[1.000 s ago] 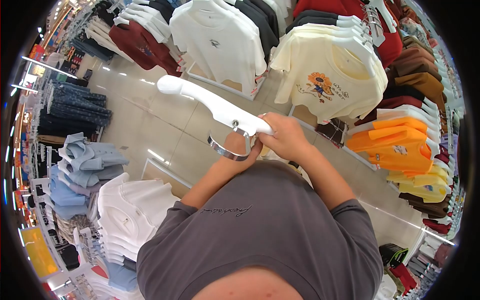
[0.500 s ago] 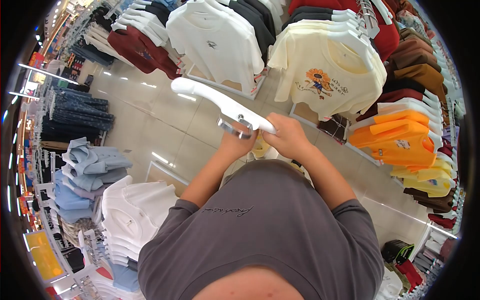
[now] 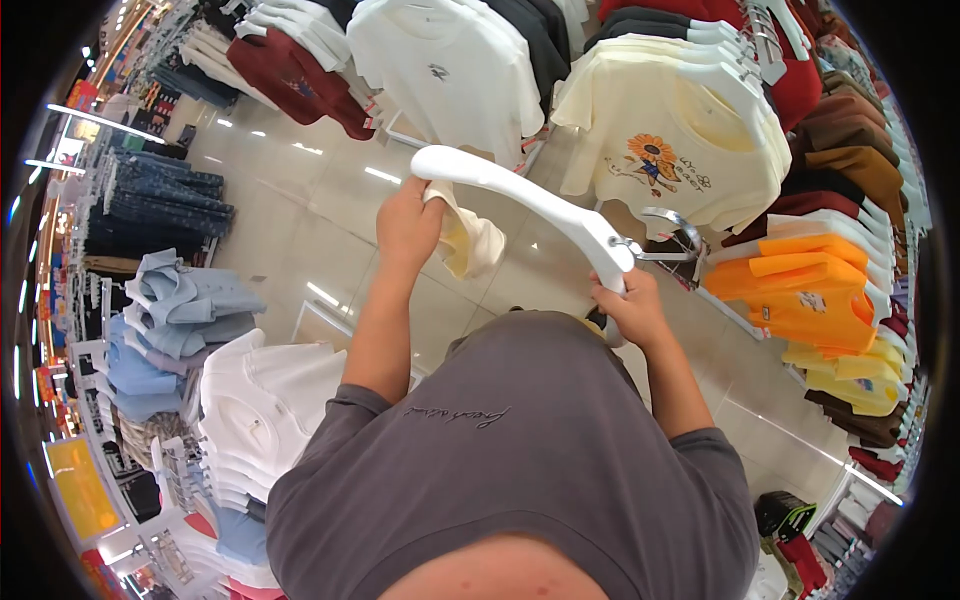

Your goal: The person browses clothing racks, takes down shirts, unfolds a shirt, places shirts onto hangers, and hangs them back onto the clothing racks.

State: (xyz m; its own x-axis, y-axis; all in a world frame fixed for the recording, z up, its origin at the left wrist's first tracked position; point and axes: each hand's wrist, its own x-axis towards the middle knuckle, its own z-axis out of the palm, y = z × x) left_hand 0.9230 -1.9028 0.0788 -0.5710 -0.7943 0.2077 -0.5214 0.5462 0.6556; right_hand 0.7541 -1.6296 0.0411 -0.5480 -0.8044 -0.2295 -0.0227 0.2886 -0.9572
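A white clothes hanger [image 3: 520, 190] with a metal hook slants across in front of me, its hook pointing right. My right hand [image 3: 635, 308] is closed around the hanger's near end. At its far left end, my left hand [image 3: 408, 228] is closed on a cream garment [image 3: 472, 240], which hangs bunched from the fingers. The hanger's left tip touches or lies just above that hand; which of these, I cannot tell. Most of the garment is folded out of sight.
Ahead hang a cream T-shirt [image 3: 680, 130] with a flower print and a white T-shirt [image 3: 445, 75]. Orange shirts [image 3: 800, 285] are on the right. White tops [image 3: 260, 410] and blue shirts [image 3: 180, 310] hang at left. Tiled floor [image 3: 300, 220] lies between the racks.
The hanger has turned so its hook now points right, and its near end has shifted right with my right hand. My left hand has moved left and up, bringing the cream garment into view.
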